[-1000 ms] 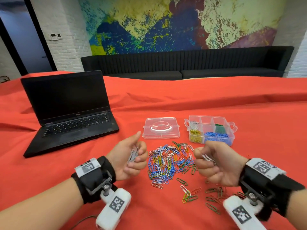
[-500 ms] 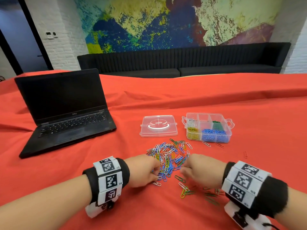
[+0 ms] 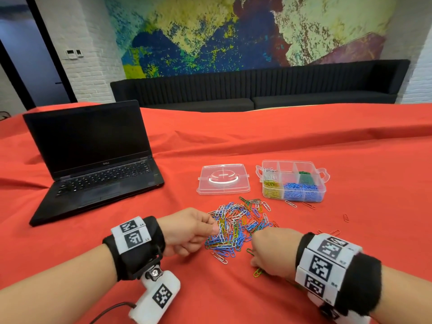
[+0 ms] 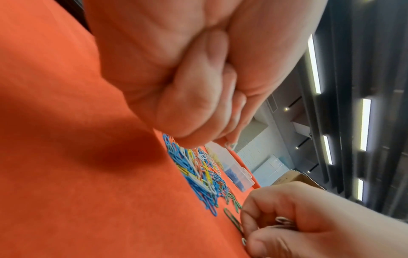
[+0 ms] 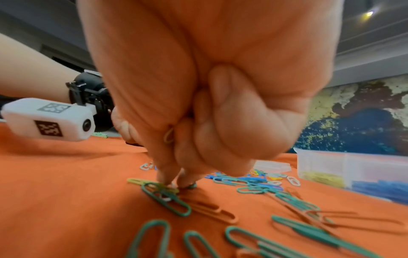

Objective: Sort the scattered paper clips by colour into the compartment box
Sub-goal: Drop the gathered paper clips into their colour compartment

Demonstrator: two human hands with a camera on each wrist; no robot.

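Note:
A heap of mixed-colour paper clips (image 3: 238, 224) lies on the red cloth in front of the clear compartment box (image 3: 323, 183). The box holds white, yellow, blue and green clips in separate cells. My left hand (image 3: 194, 228) is curled at the heap's left edge, its thumb and forefinger at the clips; the left wrist view shows its fingers (image 4: 189, 111) closed tight with a pale clip at the tips. My right hand (image 3: 273, 250) is knuckles-up at the heap's near right. It keeps white clips (image 5: 169, 136) in the fist, and its fingertips (image 5: 164, 178) pinch at a clip on the cloth.
The box's clear lid (image 3: 223, 182) lies left of the box. An open black laptop (image 3: 93, 160) stands at the left. Loose green and orange clips (image 5: 167, 200) lie under and near my right hand, and a few strays (image 3: 308, 205) lie in front of the box.
A second ago both hands were raised, palms turned up, with white clips showing in them. They have turned over and come down onto the near edge of the heap.

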